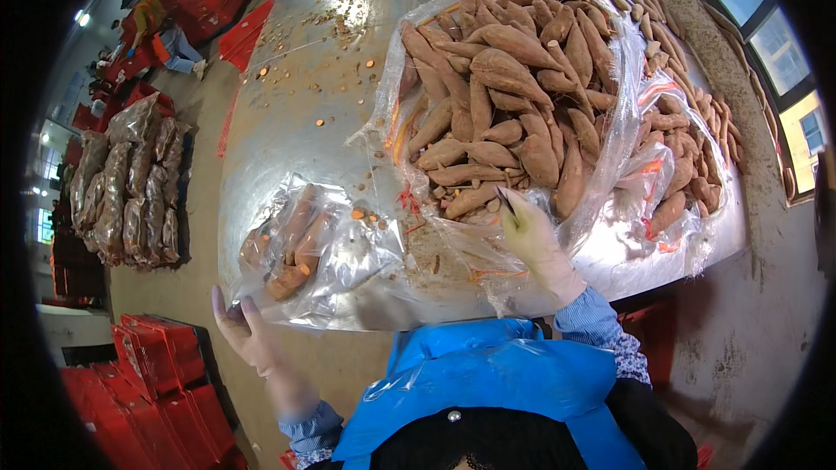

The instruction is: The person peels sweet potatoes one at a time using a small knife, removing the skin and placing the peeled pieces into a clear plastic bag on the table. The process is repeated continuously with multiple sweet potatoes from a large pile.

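My left hand (245, 333), in a pale glove with purple fingertips, is at the table's lower left edge, fingers apart. Just above it lies a clear plastic bag (356, 245) with several sweet potatoes (312, 241) in it, some with cut orange ends. My right hand (530, 232), gloved too, is at the near edge of a large heap of sweet potatoes (516, 72) in an opened clear plastic sack (392, 98). A narrow dark shape shows at its fingertips; whether it is a tool or a shadow, I cannot tell. Red string (409, 201) lies left of that hand.
A smaller open sack (669, 205) of sweet potatoes and more loose ones (708, 104) are on the right of the metal table (294, 117). Orange cut pieces and dirt dot its left part. Filled bags (124, 189), red crates (157, 365) and a co-worker (153, 29) are beyond it.
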`<action>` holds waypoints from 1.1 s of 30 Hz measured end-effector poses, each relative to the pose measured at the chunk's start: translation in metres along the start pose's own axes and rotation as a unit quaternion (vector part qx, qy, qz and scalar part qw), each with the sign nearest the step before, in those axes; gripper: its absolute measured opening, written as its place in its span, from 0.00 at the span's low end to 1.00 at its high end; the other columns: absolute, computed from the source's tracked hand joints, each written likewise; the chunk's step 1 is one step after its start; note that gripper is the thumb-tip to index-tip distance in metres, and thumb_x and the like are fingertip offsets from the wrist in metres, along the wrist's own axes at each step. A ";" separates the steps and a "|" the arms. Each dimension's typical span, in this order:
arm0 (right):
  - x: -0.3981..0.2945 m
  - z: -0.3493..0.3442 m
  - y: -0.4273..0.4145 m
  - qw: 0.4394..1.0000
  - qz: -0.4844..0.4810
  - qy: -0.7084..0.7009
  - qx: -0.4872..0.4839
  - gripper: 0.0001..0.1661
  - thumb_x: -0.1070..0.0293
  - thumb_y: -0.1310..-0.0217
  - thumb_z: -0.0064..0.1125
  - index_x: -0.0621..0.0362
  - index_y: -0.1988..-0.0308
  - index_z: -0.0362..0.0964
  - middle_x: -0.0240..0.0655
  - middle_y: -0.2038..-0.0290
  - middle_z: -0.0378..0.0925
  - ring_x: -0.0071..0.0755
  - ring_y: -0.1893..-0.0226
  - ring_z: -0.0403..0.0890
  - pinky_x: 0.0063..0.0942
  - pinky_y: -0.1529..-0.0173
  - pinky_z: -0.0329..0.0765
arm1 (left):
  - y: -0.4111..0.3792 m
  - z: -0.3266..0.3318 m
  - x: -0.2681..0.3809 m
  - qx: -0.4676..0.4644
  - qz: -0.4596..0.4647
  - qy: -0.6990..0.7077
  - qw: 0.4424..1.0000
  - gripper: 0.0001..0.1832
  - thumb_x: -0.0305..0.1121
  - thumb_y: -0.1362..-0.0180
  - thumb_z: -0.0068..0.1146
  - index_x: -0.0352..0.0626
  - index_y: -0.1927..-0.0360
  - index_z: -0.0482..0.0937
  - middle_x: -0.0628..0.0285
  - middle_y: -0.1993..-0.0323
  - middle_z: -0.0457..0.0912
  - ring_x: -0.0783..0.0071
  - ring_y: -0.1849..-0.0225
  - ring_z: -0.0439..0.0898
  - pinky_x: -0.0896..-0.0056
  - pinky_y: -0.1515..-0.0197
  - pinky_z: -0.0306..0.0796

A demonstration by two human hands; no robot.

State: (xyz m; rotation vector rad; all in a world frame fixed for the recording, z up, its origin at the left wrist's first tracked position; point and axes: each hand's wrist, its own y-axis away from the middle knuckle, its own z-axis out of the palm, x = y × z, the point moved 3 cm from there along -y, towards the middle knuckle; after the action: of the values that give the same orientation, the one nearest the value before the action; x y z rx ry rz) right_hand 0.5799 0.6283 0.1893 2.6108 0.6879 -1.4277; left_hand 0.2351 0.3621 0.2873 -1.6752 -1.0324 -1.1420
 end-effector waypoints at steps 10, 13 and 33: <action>0.018 0.004 -0.048 0.986 0.036 0.147 -0.075 0.22 0.69 0.34 0.50 0.60 0.42 0.69 0.57 0.50 0.76 0.64 0.58 0.81 0.51 0.53 0.78 | 0.059 0.002 0.026 0.034 0.063 -0.054 0.996 0.34 0.27 0.35 0.53 0.44 0.26 0.59 0.45 0.34 0.66 0.58 0.33 0.68 0.59 0.31 0.59; 0.030 0.011 -0.044 0.983 0.048 0.136 -0.114 0.22 0.65 0.33 0.51 0.61 0.42 0.68 0.57 0.54 0.78 0.63 0.57 0.81 0.49 0.51 0.77 | 0.054 0.002 0.028 0.026 0.069 -0.036 0.997 0.34 0.26 0.35 0.53 0.42 0.26 0.58 0.45 0.33 0.66 0.58 0.32 0.67 0.59 0.30 0.59; 0.009 0.064 -0.020 0.982 0.160 -0.092 -0.032 0.21 0.56 0.32 0.56 0.62 0.49 0.75 0.46 0.67 0.83 0.48 0.69 0.82 0.38 0.65 0.76 | 0.052 0.133 0.047 -0.312 0.186 0.025 0.931 0.30 0.20 0.40 0.58 0.32 0.33 0.67 0.50 0.42 0.77 0.62 0.40 0.77 0.62 0.35 0.68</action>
State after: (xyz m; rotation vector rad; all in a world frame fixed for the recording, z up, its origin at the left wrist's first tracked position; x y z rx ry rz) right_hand 0.5256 0.6309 0.1482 2.3664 0.2721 -1.4895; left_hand 0.3305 0.4787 0.2916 -2.1983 -0.2872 -1.3196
